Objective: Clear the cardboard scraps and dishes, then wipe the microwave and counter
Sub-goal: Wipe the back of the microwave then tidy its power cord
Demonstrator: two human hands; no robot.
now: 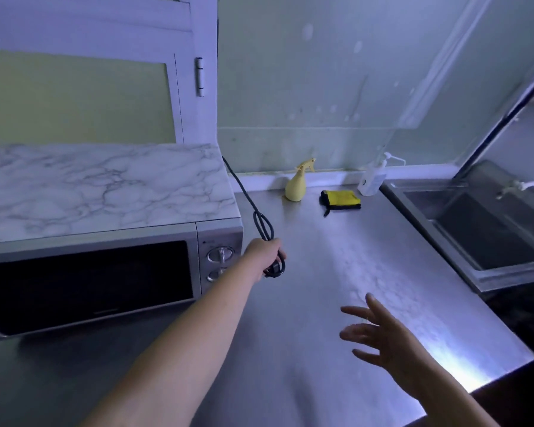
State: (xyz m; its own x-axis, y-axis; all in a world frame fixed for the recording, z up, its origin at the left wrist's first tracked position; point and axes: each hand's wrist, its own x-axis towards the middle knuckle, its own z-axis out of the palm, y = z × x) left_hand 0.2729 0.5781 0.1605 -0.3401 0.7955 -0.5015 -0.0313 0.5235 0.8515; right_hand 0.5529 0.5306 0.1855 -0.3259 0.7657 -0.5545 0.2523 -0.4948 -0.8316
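Observation:
A silver microwave with a marble-patterned top stands at the left of the steel counter. Its black power cord runs down from behind it and loops beside its right side. My left hand grips the cord's looped end and plug just right of the microwave's dials. My right hand hovers over the counter in the foreground with fingers spread, holding nothing. A folded yellow and black cloth lies near the back wall, beside a yellow spray bottle.
A white pump bottle stands at the back next to the sink on the right, with a tap above it. The counter's front edge drops off at the lower right. A window frame rises behind the microwave.

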